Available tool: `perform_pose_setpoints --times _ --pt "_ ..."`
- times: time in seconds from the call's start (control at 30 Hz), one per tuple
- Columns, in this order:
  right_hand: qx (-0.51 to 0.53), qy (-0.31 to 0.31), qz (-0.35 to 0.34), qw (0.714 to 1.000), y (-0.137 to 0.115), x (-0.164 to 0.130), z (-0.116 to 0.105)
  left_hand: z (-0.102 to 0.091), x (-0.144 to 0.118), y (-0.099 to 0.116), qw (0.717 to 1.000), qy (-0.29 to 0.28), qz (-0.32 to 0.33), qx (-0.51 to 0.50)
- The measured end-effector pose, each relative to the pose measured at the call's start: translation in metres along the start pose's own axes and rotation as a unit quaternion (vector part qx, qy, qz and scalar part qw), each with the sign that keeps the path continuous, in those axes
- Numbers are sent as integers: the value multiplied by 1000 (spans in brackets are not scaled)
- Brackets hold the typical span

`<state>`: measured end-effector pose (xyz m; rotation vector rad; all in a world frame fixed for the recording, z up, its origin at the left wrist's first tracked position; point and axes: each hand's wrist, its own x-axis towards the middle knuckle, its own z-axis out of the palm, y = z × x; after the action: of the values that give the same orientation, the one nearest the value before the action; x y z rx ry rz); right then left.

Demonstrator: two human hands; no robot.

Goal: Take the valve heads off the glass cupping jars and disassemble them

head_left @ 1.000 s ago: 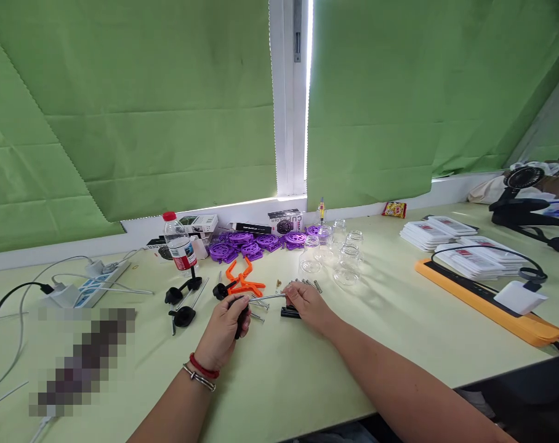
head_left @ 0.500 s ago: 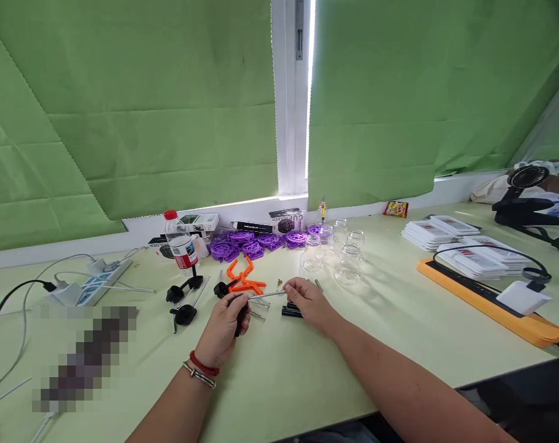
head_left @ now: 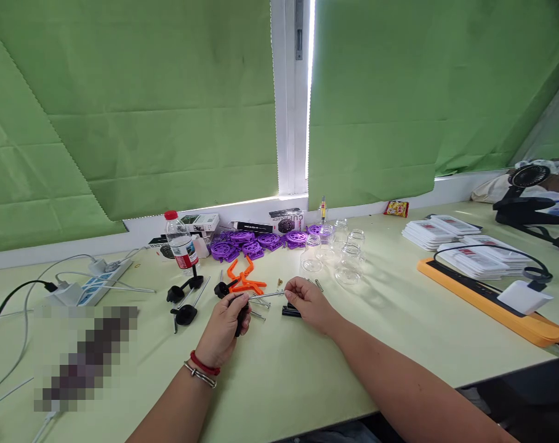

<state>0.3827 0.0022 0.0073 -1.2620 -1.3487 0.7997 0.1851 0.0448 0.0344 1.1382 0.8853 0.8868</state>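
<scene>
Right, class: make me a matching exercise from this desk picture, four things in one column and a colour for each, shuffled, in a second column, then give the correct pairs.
Things:
1. bottle cap
2. clip parts beside the left hand
3. round parts piled by the window
4. handle gripped in the left hand, its metal rod pinched by the right hand

Colours:
A. purple
B. black
C. red
D. orange

Pairs: 1-C, 2-D, 3-A, 4-B

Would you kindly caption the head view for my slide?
Left hand grips a black-handled metal rod; right hand pinches its tip above the green table.
</scene>
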Motion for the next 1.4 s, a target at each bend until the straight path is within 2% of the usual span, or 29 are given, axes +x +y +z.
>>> perform_pose_setpoints --times 0.17,0.4,0.93,1.4 --pt "-38 -6 13 999 0 1 -1 1 0 0 1000 -7 -2 -1" --pt "6 -9 1 1000 2 -1 0 1 -1 2 1000 0 -2 2" --pt "-46 4 -6 999 0 0 0 -1 1 -2 1000 -9 3 2" --pt "-46 -4 3 999 2 0 0 -3 3 -2 1000 2 1 30"
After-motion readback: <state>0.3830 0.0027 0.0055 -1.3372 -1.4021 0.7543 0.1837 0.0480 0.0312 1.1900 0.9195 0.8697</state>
